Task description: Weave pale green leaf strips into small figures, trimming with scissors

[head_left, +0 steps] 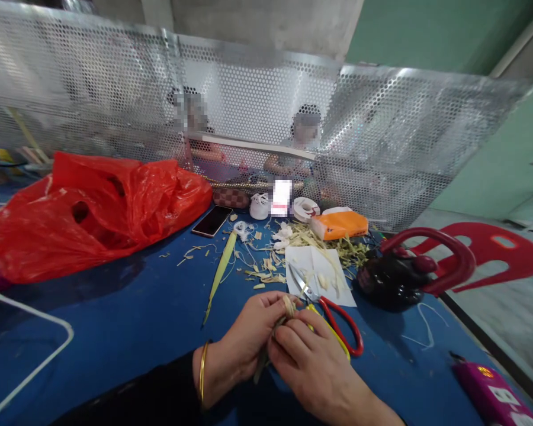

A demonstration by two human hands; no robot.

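Note:
Both hands meet at the front middle of the table. My left hand (249, 331) pinches a small pale husk piece (289, 305) between thumb and fingers, and a dark greenish stem-like strip (261, 364) hangs below it. Curled against the same piece, my right hand (317, 361) has its fingers bent and partly hides it. Just beyond the right hand lie scissors (344, 322) with a red handle, their blades on a white paper sheet (343, 290). A yellow handle-like part (337, 340) shows beside them, partly covered by the right hand. Left of the hands lies a long green leaf (222, 272).
Husk scraps (270, 269) litter the blue table (133, 331). A red plastic bag (115, 207) fills the left. Behind are a phone (212, 221), white roll (306, 208) and orange packet (340, 225). A black pot (391, 281) stands right. People sit beyond a perforated screen (249, 83).

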